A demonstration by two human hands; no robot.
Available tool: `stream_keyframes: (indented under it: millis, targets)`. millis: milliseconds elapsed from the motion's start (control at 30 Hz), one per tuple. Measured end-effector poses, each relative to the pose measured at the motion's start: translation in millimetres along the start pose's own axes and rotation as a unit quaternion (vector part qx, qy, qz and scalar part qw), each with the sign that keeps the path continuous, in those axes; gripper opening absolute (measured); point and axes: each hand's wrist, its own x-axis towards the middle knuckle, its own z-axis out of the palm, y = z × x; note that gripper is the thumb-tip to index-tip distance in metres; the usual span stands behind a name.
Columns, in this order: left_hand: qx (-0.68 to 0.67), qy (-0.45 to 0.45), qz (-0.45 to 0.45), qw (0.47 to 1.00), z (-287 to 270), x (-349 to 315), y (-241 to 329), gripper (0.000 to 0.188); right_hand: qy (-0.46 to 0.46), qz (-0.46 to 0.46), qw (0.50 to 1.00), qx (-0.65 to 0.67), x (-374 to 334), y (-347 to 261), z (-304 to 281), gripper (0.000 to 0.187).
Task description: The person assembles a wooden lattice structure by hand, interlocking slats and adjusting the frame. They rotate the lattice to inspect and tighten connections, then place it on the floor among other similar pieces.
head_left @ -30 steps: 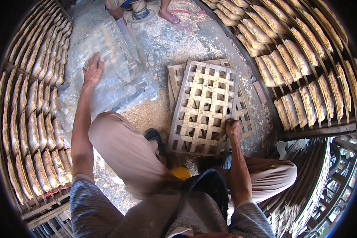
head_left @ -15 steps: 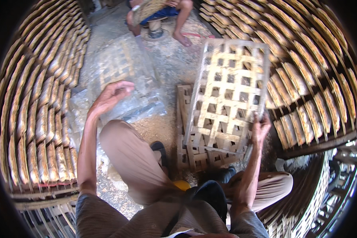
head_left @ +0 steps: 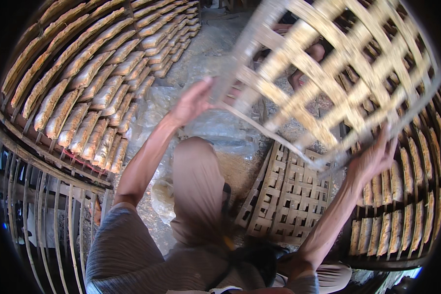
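A woven bamboo lattice tray [head_left: 323, 73] with a thin wooden rim is raised and tilted at the upper right, blurred by motion. My right hand [head_left: 375, 154] grips its near right edge, fingers along the rim. At the tray's lower left corner is my left hand [head_left: 193, 100], fingers and thumb apart; whether it touches the rim I cannot tell. Below the raised tray, more lattice trays [head_left: 289, 196] lie on the floor by my right leg. Clear plastic sheeting [head_left: 215, 130] is spread on the floor in front of my knee.
Racks of whitish-brown slabs [head_left: 103, 90] rise on the left, and a similar rack [head_left: 397, 230] is on the right. Bamboo slats [head_left: 44, 215] stand at the lower left. Another person's leg [head_left: 299, 76] shows partly through the tray.
The lattice tray has been lifted from above the stacked trays and swung up to the right in my right hand. My left hand has moved right to its corner. The view has turned left.
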Motion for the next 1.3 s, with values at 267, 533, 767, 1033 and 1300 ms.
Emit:
stream_keyframes:
  millis: [267, 533, 767, 1033, 1300]
  targets:
    - [0.099, 0.355, 0.105, 0.923, -62, -43, 14, 0.038, -0.333, 0.055, 0.939, 0.064, -6, -15, 127, 0.073]
    - [-0.001, 0.448, 0.026, 0.894, -159, -101, -47, 0.039, -0.463, 0.103, 0.878, -0.055, -32, 5, 75, 0.067]
    - [0.116, 0.476, -0.124, 0.863, -211, -96, -124, 0.059, -0.481, 0.360, 0.775, -0.194, -41, 109, -70, 0.063]
    - [0.681, 0.292, -0.211, 0.638, -228, -68, -139, 0.083, -0.399, 0.342, 0.681, -0.510, -125, 290, -268, 0.062]
    - [0.553, 0.006, -0.209, 0.807, -28, -4, -23, 0.050, -0.264, 0.170, 0.772, -0.553, -183, 339, -332, 0.046]
